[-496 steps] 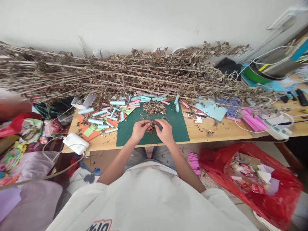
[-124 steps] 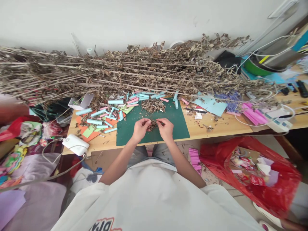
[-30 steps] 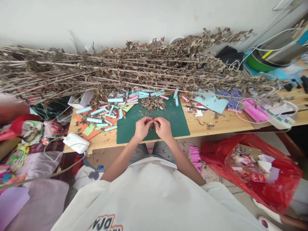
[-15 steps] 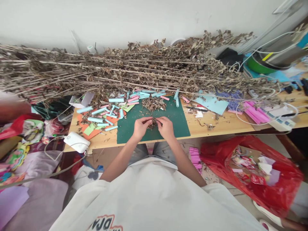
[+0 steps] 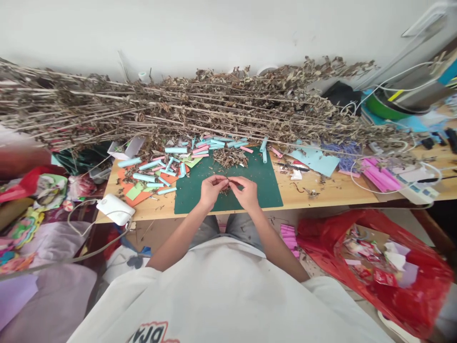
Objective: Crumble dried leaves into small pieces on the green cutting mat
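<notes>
My left hand [image 5: 210, 190] and my right hand [image 5: 245, 191] meet over the green cutting mat [image 5: 266, 190], fingertips pinched together on a small clump of dried leaves [image 5: 225, 186]. A loose heap of crumbled leaves [image 5: 230, 157] lies on the mat's far edge. Behind it a long bundle of dried leafy stalks [image 5: 185, 107] stretches across the whole table. Blue and pink paper rolls [image 5: 171, 159] are scattered left of the mat.
A white device with a cable [image 5: 113, 209] sits at the table's left front corner. Light blue paper [image 5: 316, 161], pink strips [image 5: 378, 175] and a white power strip [image 5: 416, 190] lie to the right. A red plastic bag [image 5: 385, 262] of scraps stands on the floor.
Both hands have stayed over the mat, working the same small clump of leaves; the fingertips now pinch closer together. The view has shifted slightly.
</notes>
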The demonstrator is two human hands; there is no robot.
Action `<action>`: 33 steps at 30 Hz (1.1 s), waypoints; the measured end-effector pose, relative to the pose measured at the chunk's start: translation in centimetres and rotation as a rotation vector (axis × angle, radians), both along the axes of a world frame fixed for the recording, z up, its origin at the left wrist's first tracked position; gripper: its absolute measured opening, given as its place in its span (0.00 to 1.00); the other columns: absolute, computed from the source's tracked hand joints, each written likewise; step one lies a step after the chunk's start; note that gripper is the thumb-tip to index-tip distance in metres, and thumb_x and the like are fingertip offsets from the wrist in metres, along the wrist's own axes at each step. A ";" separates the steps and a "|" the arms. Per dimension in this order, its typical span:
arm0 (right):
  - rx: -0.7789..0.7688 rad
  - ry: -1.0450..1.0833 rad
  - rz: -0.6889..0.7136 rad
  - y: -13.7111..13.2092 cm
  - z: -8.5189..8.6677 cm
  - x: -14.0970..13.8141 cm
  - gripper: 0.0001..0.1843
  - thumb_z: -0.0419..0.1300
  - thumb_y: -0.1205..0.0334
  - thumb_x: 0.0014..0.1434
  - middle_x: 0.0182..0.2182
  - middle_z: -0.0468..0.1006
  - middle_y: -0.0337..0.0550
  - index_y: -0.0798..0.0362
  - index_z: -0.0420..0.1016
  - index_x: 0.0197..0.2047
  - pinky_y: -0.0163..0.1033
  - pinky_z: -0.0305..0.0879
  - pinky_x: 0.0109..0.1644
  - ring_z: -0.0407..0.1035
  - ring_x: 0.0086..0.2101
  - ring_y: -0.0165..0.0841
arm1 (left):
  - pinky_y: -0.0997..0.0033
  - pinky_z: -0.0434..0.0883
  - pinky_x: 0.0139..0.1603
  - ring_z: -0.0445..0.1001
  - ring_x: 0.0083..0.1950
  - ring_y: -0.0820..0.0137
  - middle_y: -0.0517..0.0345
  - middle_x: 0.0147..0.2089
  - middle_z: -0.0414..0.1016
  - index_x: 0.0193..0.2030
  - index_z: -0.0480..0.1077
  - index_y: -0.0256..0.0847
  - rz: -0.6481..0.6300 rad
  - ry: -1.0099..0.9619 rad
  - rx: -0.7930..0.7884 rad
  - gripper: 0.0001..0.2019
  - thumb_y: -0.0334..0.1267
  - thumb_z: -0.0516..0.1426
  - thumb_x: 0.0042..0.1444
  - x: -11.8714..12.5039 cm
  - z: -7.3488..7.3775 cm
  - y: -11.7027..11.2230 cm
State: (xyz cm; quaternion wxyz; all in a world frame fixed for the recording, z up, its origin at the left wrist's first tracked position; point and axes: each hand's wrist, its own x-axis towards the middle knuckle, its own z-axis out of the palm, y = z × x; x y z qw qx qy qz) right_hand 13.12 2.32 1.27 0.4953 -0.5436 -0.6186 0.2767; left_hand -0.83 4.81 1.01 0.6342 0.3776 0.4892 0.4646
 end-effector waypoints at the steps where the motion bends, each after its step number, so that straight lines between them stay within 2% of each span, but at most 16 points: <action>1: 0.006 0.000 0.004 0.0 0.0 0.0 0.09 0.59 0.61 0.60 0.36 0.83 0.43 0.50 0.81 0.40 0.39 0.74 0.42 0.76 0.34 0.33 | 0.70 0.76 0.38 0.76 0.30 0.74 0.57 0.29 0.78 0.34 0.75 0.35 0.001 -0.005 -0.001 0.18 0.44 0.70 0.39 0.0 0.0 -0.1; 7: 0.029 -0.031 -0.032 -0.1 -0.1 0.1 0.08 0.59 0.62 0.59 0.34 0.82 0.43 0.50 0.81 0.36 0.39 0.73 0.41 0.76 0.32 0.33 | 0.72 0.73 0.35 0.74 0.29 0.74 0.57 0.29 0.78 0.35 0.77 0.36 -0.046 0.094 0.103 0.15 0.45 0.67 0.45 -0.2 -0.2 -0.2; 15: 0.061 -0.154 0.060 -0.1 0.3 0.9 0.08 0.57 0.65 0.58 0.33 0.82 0.43 0.50 0.79 0.35 0.39 0.72 0.40 0.75 0.31 0.33 | 0.73 0.71 0.33 0.74 0.30 0.72 0.55 0.30 0.78 0.35 0.77 0.36 -0.117 0.249 0.185 0.12 0.43 0.64 0.48 -0.7 -0.7 -0.4; 19: 0.073 -0.191 0.058 0.1 0.7 0.9 0.07 0.58 0.66 0.55 0.30 0.81 0.41 0.51 0.78 0.32 0.38 0.71 0.38 0.74 0.29 0.33 | 0.75 0.68 0.32 0.72 0.29 0.74 0.57 0.29 0.77 0.34 0.76 0.37 -0.153 0.283 0.219 0.10 0.42 0.62 0.50 -0.6 -0.7 -0.4; 25: -0.050 -0.034 -0.070 1.5 0.4 2.3 0.07 0.60 0.60 0.53 0.29 0.82 0.41 0.51 0.80 0.32 0.39 0.72 0.37 0.74 0.29 0.34 | 0.77 0.66 0.28 0.67 0.25 0.77 0.60 0.25 0.73 0.32 0.75 0.36 -0.010 0.132 0.114 0.13 0.46 0.64 0.48 -0.3 -0.5 -0.2; 29: -0.069 -0.093 -0.008 2.2 -0.9 2.8 0.08 0.59 0.63 0.54 0.32 0.83 0.43 0.52 0.81 0.34 0.41 0.72 0.39 0.76 0.32 0.35 | 0.76 0.68 0.29 0.67 0.25 0.78 0.60 0.24 0.74 0.31 0.75 0.35 0.028 0.094 0.063 0.16 0.48 0.66 0.44 -0.4 -0.7 -0.1; 33: -0.055 -0.228 0.057 2.0 -1.6 2.4 0.11 0.57 0.67 0.56 0.36 0.83 0.45 0.51 0.81 0.37 0.43 0.73 0.43 0.76 0.36 0.37 | 0.72 0.73 0.34 0.73 0.28 0.75 0.58 0.27 0.77 0.34 0.78 0.35 0.036 0.064 0.026 0.17 0.46 0.68 0.41 -0.3 -0.9 0.0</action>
